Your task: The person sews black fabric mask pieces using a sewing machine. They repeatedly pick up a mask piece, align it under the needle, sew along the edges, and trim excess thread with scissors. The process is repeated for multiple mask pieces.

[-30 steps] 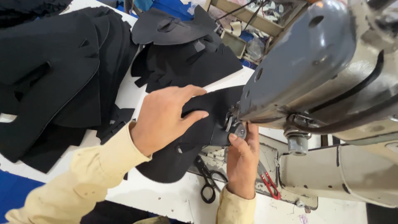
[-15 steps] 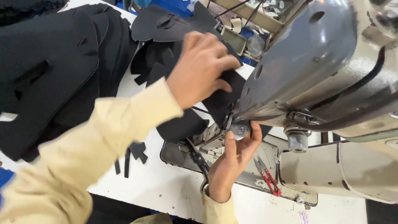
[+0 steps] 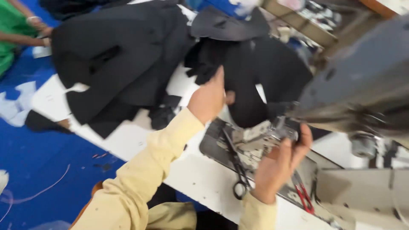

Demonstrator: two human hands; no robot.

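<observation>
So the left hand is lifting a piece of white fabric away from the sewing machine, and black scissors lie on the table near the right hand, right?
Not quite: the fabric is black, not white, as the head view shows. The left hand lifts it by the sewing machine, and black scissors lie on the table near the right hand.

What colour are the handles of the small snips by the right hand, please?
Red handles on the snips, seen in the head view.
</observation>
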